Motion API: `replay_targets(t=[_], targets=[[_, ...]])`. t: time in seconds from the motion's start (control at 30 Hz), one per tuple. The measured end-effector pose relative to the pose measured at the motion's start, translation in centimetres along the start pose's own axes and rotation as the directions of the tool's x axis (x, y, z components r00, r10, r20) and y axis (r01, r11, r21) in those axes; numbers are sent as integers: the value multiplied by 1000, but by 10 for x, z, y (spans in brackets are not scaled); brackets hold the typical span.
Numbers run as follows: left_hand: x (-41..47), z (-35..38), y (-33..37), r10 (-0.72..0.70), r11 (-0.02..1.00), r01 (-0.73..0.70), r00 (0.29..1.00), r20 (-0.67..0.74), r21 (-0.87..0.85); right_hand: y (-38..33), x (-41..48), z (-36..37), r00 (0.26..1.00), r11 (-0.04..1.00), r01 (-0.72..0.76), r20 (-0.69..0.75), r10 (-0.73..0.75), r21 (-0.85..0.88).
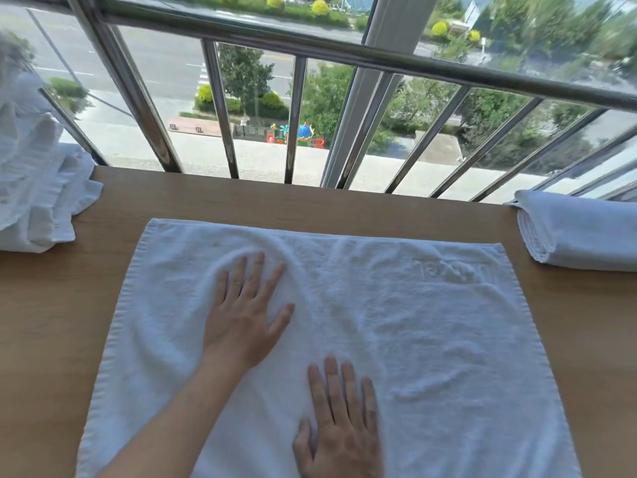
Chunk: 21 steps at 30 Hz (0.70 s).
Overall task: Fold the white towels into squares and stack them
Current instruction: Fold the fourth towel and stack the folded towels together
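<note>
A white towel [431,332] lies spread flat on the wooden table [586,322], filling most of the middle. My left hand [244,319] rests palm down on its left half, fingers apart and pointing away from me. My right hand [341,422] lies flat on the towel near its front edge, fingers together, holding nothing. A folded white towel [579,232] sits at the table's far right. A loose pile of unfolded white towels [38,188] is heaped at the far left.
The table's far edge meets a window with a metal railing [344,50] of slanted bars. Bare wood shows in strips to the left and right of the spread towel and behind it.
</note>
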<state>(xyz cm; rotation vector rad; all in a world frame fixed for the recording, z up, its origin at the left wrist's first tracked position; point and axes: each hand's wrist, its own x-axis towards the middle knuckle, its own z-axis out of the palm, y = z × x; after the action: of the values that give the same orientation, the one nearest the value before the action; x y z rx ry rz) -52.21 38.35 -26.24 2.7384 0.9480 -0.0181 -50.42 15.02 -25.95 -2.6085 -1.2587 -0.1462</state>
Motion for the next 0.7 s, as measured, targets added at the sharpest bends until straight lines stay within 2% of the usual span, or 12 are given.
replay_targets(t=[0.1,0.17,0.23,0.3,0.37,0.4,0.47,0.7], targets=[[21,-8,-1,-65,998,65,998,17,-1,0,1,0,1000,1000,-7,-16,7,-3],[25,-12,11,-19,997,19,1000,-2,-74,0,2,0,999,1000,-19,-38,19,6],[25,-15,29,194,973,-197,980,-34,-117,0,2,0,999,1000,-15,-49,16,18],[28,-12,46,456,885,-454,890,-7,-104,0,1,1,1000,1000,-9,-30,9,30],[34,-8,58,599,800,-597,793,107,-57,1,0,3,1000,999,-20,-10,21,35],[39,-5,59,622,778,-628,765,167,-18,1,0,3,1000,999,-29,-11,29,37],[51,0,58,620,765,-642,754,217,42,0,-1,4,999,999,-31,-25,32,40],[104,-7,64,504,844,-529,839,208,90,0,0,3,999,999,-32,-26,33,40]])
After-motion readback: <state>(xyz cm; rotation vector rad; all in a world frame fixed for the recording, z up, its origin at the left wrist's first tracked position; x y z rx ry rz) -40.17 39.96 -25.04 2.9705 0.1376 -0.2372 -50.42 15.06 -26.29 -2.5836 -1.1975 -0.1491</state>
